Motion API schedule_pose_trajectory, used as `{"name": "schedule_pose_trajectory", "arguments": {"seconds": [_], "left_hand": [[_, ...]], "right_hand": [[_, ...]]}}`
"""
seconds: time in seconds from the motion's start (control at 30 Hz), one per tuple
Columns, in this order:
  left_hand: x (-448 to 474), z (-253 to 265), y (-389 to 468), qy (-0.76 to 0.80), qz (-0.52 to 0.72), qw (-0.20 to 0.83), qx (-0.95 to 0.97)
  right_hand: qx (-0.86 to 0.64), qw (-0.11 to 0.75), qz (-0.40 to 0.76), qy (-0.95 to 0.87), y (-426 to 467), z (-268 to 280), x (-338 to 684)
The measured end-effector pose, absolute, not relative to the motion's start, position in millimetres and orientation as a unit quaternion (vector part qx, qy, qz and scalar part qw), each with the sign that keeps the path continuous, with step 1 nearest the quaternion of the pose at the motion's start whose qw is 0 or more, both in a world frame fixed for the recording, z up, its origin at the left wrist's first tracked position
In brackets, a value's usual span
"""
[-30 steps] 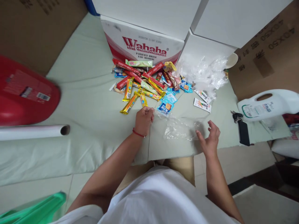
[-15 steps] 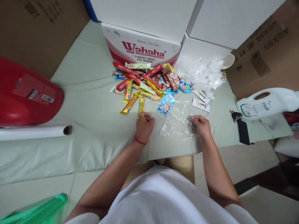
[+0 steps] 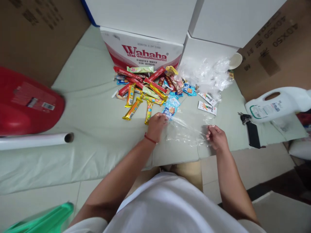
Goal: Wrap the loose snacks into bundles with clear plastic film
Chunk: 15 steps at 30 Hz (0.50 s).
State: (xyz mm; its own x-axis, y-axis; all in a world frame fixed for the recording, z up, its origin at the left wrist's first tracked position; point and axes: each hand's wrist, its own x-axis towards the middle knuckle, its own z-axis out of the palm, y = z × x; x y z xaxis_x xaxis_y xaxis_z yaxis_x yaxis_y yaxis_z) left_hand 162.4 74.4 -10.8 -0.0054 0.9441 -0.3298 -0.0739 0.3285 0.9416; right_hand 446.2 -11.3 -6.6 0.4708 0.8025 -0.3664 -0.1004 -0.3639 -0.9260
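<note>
A clear plastic bag is stretched between my two hands, low over the cloth. My left hand pinches its left end, close to a blue snack packet. At the other end, my right hand grips the bag between thumb and fingers. Several yellow-wrapped bars lie just beyond my left hand. Behind them is a heap of red-wrapped bars and other small snacks. Two white snack sachets rest beyond my right hand, in front of a pile of clear plastic bags.
A Wahaha carton stands behind the snacks. On the left are a red container and a white roll. To the right lie a white jug, keys and a black phone-like object. Pale green cloth covers the surface.
My left hand has moved right and taken hold of the bag's left end. My right hand has shifted slightly right and down, and the bag is now pulled taut between them.
</note>
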Motion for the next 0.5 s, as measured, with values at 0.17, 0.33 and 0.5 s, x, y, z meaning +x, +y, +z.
{"name": "schedule_pose_trajectory", "arguments": {"seconds": [0.17, 0.33, 0.5], "left_hand": [[135.0, 8.4, 47.6, 0.513, 0.401, 0.68, 0.339], [101.9, 12.6, 34.3, 0.515, 0.282, 0.709, 0.39], [92.7, 5.9, 31.5, 0.622, 0.339, 0.615, 0.348]], "right_hand": [[-0.709, 0.476, 0.425, -0.301, 2.0, -7.3, 460.4], [-0.715, 0.424, 0.408, -0.376, 24.8, -10.1, 458.5], [-0.712, 0.38, 0.408, -0.428, 43.8, -16.1, 445.5]]}}
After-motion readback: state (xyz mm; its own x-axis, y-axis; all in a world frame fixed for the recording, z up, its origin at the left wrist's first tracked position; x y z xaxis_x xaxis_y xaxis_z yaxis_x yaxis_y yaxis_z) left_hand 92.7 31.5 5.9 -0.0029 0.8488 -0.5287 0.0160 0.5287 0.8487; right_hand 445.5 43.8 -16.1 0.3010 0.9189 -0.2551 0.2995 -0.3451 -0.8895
